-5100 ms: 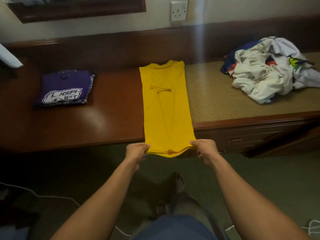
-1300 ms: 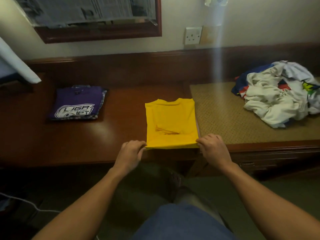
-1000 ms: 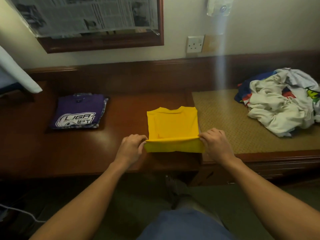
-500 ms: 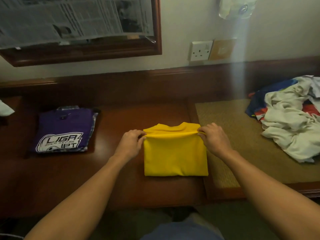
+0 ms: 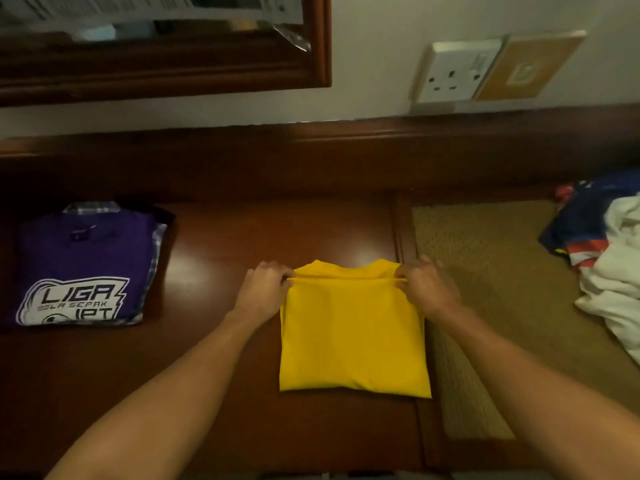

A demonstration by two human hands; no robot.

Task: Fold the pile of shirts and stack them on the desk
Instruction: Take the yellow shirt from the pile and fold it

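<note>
- Two folded shirts (image 5: 83, 258), purple on top, sit stacked at the desk's (image 5: 242, 237) left.
- Left hand (image 5: 265, 289) pinches the yellow shirt's (image 5: 353, 337) far left corner, fingers curled.
- Yellow shirt lies folded mid-desk, its right edge over a mat (image 5: 491, 271).
- Right hand (image 5: 427, 289) pinches its far right corner.
- Unfolded pile (image 5: 616, 271) lies at the right.

Folded shirt (image 5: 353, 337) flat in the middle of the desk (image 5: 225, 244), near the front edge. Left hand (image 5: 265, 291) pinching its far left corner, right hand (image 5: 427, 289) pinching its far right corner. To the left, well apart, a stack of folded shirts (image 5: 83, 265) on the desk. To the right, a mat (image 5: 491, 271) on the desk, its left border touching the folded shirt's right edge. At the mat's right end, a pile of loose shirts (image 5: 613, 271). Behind the desk, on the wall: a frame (image 5: 173, 71) upper left, a socket (image 5: 453, 72) upper right.
</note>
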